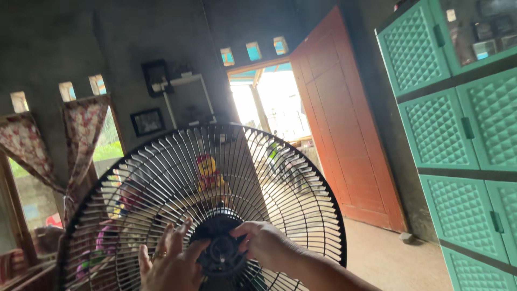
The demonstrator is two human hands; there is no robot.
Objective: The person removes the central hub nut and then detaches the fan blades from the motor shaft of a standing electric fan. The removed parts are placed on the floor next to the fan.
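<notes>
Biggest thing in the room is the green plastic cabinet on the right, quilted-looking door panels stacked top to bottom, with a see-through compartment up top. Next to it the red-brown door hangs open and bright daylight pours through the doorway. The walls are dark grey, with a window on the left and a flowery curtain tied back beside it, plus a small framed picture hanging further along.

Front and centre, filling the lower middle of the view, is a round black fan grill, held upright and tilted a bit, thin wire spokes fanning out from a black hub in the middle. You can see blurry colourful stuff through the spokes, can't tell what it is.

Both hands are on that grill. The left hand is spread open, fingers splayed flat against the spokes just left of the hub, a ring on one finger. The right hand curls around the right side of the hub, fingers bent and gripping it.
</notes>
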